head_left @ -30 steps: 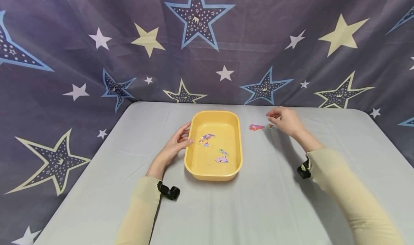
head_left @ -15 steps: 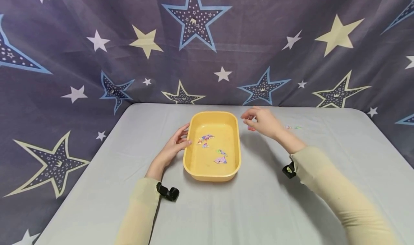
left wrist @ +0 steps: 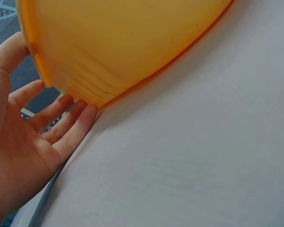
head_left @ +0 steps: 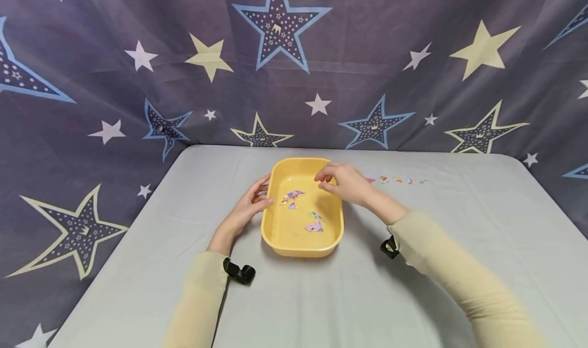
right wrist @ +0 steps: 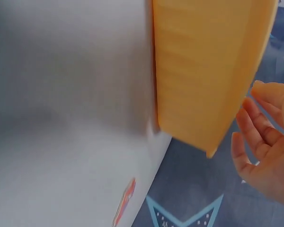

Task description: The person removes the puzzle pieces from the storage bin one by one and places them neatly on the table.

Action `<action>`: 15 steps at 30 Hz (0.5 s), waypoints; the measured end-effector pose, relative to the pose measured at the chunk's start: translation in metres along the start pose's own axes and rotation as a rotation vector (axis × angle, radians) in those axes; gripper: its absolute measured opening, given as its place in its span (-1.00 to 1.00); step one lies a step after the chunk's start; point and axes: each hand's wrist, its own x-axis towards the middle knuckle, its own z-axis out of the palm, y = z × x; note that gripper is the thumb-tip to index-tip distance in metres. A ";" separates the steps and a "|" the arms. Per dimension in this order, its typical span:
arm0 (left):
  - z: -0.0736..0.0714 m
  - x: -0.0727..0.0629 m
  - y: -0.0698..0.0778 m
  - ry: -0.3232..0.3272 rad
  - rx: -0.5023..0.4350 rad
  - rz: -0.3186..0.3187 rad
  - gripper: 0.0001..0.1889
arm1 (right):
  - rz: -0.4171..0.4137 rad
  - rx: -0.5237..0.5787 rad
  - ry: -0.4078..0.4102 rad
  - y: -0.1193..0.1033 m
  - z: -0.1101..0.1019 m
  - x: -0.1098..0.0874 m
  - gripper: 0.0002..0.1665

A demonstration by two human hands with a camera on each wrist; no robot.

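Note:
A yellow plastic tray (head_left: pixel 303 241) stands on the table, and my left hand (head_left: pixel 245 207) holds its left wall. My thumb reaches over the rim, and the fingers (left wrist: pixel 68 137) lie against the outer wall in the left wrist view. Over the tray's far right rim hovers my right hand (head_left: pixel 344 183), fingers loosely bent, with nothing visible between them. Several small flat colourful cut-out pieces lie on the tray floor, among them a purple one (head_left: pixel 295 194), a pink one (head_left: pixel 314 227) and a green-and-blue one (head_left: pixel 316 216).
Right of the tray, several similar small pieces (head_left: pixel 397 180) form a row near the table's back; the right hand partly hides the nearest, a red-pink piece (head_left: pixel 370 180). Grey cloth covers the table (head_left: pixel 294 297). A dark star-patterned curtain (head_left: pixel 349 47) hangs behind it.
My right hand has moved left from above the row of pieces to above the tray, uncovering more of the row. The left hand and tray stay in place.

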 end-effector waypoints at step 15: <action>-0.002 0.001 0.000 -0.003 0.004 -0.012 -0.28 | 0.015 -0.008 -0.206 -0.020 0.025 0.016 -0.74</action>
